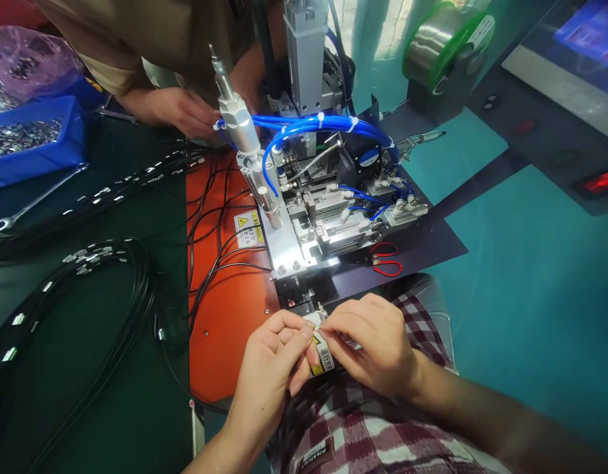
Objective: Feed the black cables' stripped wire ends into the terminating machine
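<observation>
My left hand and my right hand meet fingertip to fingertip at the front edge of the machine. Both pinch something very small between thumb and forefinger; a thin pale tip shows, but its kind cannot be made out. Just beneath my fingers is a white and yellow label with printed characters. Beyond them stands the metal machine with pneumatic cylinders and blue air tubes. Black cables cross its orange base plate to my left.
Red-handled scissors lie right of the machine. A solder wire spool stands behind. At left are a blue bin of small metal parts, a wrench and a coil of black cables. Another person's hand works across the table.
</observation>
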Available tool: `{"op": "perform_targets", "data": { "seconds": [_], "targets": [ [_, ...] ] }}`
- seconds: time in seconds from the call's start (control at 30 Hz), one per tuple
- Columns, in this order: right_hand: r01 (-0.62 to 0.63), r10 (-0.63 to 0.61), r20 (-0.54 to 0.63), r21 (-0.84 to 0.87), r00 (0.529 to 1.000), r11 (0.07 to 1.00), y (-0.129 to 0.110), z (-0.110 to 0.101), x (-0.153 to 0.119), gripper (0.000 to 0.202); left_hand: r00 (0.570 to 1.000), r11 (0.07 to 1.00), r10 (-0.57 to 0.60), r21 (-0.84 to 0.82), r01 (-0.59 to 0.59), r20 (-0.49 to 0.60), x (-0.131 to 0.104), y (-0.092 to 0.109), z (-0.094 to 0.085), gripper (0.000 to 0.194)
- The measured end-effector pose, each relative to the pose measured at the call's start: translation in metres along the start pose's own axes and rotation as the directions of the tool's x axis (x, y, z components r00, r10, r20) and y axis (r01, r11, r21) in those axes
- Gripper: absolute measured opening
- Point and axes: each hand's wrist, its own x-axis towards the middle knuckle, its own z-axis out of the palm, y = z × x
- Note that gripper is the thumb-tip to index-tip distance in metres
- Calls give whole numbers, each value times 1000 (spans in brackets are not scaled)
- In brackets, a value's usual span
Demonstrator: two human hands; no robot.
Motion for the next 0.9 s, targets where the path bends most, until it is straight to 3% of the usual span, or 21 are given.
{"op": "perform_targets", "data": {
  "seconds": [0.13,0.27,0.77,0.83,0.9],
  "targets": [
    [54,-52,42,-48,998,997,1,1,-2,3,1000,1000,1,-2,-1,-10,0,-1,0,19],
    [-27,30,116,-28,993,999,0,1,-2,7,1000,1000,0,20,0,5,-1,-2,0,21],
    [-274,257,114,170,960,947,-10,5,-6,11,1000,1000,2,-4,-2,-8,-1,-3,3,18],
    [-331,309,129,221,942,917,-12,7,-8,11,1000,1000,15,1,-15,-17,-2,-6,2,18],
    [-444,410,170,304,896,843,-15,9,-10,10,999,999,35,15,-34,-35,-3,-8,2,18]
  ]
}}
